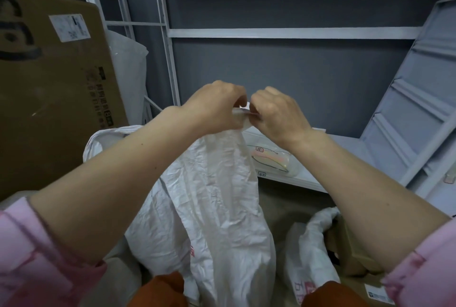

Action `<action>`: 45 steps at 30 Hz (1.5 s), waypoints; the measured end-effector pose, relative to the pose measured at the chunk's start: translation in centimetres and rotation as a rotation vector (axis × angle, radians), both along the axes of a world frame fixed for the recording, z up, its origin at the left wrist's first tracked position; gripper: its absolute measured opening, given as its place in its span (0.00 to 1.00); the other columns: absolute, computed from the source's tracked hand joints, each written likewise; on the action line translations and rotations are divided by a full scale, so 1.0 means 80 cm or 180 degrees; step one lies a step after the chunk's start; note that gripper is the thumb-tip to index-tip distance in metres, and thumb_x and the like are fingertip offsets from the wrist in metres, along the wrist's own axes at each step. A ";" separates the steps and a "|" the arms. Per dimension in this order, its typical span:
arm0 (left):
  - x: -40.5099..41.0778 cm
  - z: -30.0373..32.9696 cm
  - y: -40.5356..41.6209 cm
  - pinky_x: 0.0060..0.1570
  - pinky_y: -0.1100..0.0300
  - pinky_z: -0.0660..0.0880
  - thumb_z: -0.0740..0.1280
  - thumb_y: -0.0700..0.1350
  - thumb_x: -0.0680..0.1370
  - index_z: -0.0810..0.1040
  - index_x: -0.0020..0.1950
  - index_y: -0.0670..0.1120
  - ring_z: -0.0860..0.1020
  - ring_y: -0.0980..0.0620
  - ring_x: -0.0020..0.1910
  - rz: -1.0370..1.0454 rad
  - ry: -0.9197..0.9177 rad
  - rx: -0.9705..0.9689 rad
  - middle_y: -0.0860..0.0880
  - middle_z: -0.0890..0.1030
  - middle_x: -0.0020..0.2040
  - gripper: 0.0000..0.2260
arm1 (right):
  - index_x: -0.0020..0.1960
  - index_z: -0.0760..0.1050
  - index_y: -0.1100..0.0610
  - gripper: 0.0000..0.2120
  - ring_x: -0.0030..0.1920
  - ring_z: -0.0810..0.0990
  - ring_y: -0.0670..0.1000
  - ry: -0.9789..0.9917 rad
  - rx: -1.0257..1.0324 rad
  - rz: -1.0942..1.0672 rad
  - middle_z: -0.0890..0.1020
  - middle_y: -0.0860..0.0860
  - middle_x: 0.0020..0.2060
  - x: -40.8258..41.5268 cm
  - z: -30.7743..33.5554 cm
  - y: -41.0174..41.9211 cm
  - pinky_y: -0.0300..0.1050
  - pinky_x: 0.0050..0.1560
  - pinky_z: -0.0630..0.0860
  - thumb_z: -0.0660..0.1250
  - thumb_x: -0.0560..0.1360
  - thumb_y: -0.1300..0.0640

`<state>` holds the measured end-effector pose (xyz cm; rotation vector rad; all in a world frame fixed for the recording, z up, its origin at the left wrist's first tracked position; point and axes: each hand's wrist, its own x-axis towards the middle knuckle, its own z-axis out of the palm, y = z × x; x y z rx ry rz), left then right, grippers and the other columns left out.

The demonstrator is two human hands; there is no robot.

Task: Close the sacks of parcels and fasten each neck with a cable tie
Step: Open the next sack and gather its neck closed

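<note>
A tall white woven sack (212, 210) stands in front of me, its top gathered into a narrow neck (243, 119). My left hand (217, 106) grips the bunched neck from the left. My right hand (274, 111) pinches the neck's rim from the right, fingers curled. The two hands almost touch. No cable tie shows clearly; anything at the neck is hidden by the fingers. A second white sack (311, 245) lies lower right with its mouth open and a brown box inside.
A large cardboard box (54, 94) stands at the left against white metal shelving (170, 32). A low shelf (308, 180) ahead holds a clear packet with labels. A folded grey panel (419, 99) leans at the right. Another white sack (98, 141) sits behind my left forearm.
</note>
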<state>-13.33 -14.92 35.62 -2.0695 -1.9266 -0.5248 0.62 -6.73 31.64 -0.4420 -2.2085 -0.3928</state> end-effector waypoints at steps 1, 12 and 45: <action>0.003 -0.001 0.002 0.44 0.51 0.76 0.67 0.51 0.73 0.77 0.50 0.47 0.78 0.45 0.45 -0.0044 0.0121 0.0112 0.49 0.80 0.44 0.09 | 0.35 0.71 0.62 0.08 0.32 0.73 0.57 0.0119 -0.0018 0.0013 0.75 0.55 0.29 -0.003 -0.001 -0.001 0.45 0.24 0.67 0.63 0.69 0.58; -0.020 0.009 -0.020 0.38 0.51 0.73 0.65 0.41 0.73 0.72 0.43 0.46 0.75 0.43 0.40 0.0153 0.0118 -0.0038 0.48 0.75 0.37 0.02 | 0.41 0.75 0.62 0.08 0.42 0.73 0.55 -0.0497 -0.0390 0.0227 0.77 0.54 0.37 -0.010 -0.001 0.009 0.51 0.32 0.72 0.73 0.70 0.58; -0.018 -0.014 -0.025 0.36 0.53 0.67 0.64 0.35 0.71 0.69 0.50 0.44 0.74 0.42 0.40 0.0969 0.0300 -0.0240 0.43 0.77 0.44 0.10 | 0.35 0.69 0.59 0.05 0.31 0.66 0.54 0.0308 -0.0366 -0.0044 0.73 0.53 0.31 -0.034 -0.019 0.009 0.39 0.26 0.51 0.65 0.66 0.63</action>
